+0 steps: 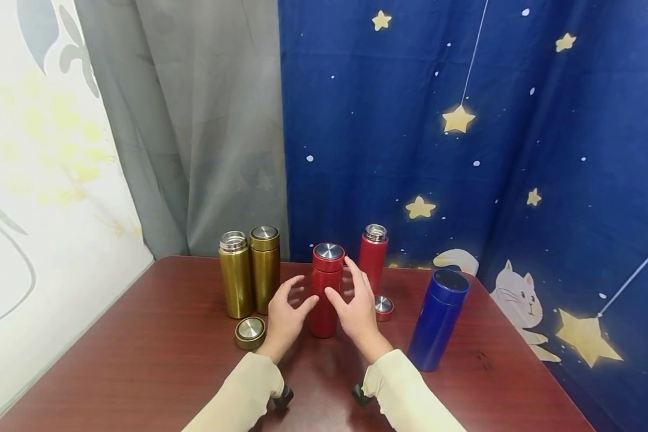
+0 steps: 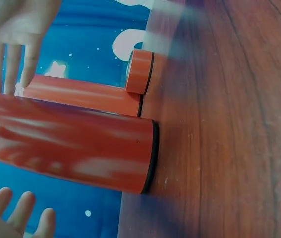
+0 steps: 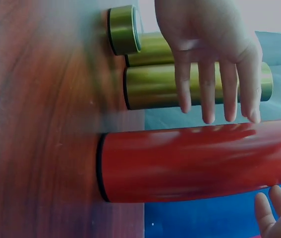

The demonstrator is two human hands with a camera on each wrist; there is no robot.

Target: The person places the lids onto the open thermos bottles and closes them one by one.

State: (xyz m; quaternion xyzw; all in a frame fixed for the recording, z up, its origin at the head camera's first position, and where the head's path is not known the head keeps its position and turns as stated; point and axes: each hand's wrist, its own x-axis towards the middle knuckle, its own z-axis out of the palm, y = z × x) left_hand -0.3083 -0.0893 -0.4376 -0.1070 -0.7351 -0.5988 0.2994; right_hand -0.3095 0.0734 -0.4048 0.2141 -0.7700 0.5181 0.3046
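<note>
A red thermos bottle (image 1: pixel 324 279) with a steel-topped lid stands upright on the table between the two hands. My left hand (image 1: pixel 286 315) is on its left side, with fingers spread and gently bent and the thumb tip close by the bottle's wall. On the opposite side is my right hand (image 1: pixel 359 309), its fingers extended and thumb reaching toward the front of the bottle. In the right wrist view the left fingers hang straight beside the red bottle (image 3: pixel 195 163). The left wrist view shows the right fingers (image 2: pixel 30 62) at its other side.
Behind to the right stands a lidless red bottle (image 1: pixel 372 258), its lid (image 1: pixel 383 307) before it. A blue bottle (image 1: pixel 437 324) is farther right. On the left are an open gold bottle (image 1: pixel 236 282), a lidded gold bottle (image 1: pixel 266 276) and a loose gold lid (image 1: pixel 250 333).
</note>
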